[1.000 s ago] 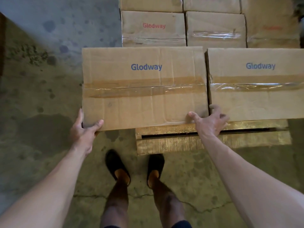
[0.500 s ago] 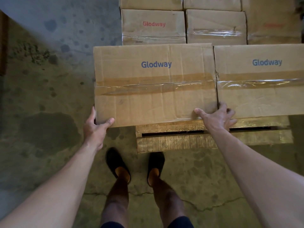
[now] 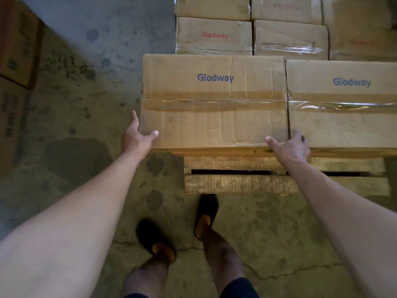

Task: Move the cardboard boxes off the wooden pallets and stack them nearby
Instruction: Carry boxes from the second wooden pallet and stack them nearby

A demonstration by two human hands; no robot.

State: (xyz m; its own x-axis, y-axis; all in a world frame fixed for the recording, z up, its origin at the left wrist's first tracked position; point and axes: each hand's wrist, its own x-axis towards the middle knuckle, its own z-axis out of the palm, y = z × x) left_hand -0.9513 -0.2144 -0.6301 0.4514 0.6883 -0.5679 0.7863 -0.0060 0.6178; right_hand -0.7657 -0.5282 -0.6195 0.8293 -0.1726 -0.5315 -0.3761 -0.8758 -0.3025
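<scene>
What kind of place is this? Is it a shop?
Probably a warehouse or storeroom, not a shop: many taped cardboard boxes marked Glodway sit on a wooden pallet, on a stained, cracked concrete floor.

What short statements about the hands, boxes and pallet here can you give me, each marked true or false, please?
1. The left hand grips the near left corner of the front box. True.
2. The right hand rests on the floor. False: it grips the front box's near right corner, beside the neighbouring box.
3. The front box carries red lettering. False: its Glodway lettering is blue.
4. The front box sits on a wooden pallet. True.
</scene>
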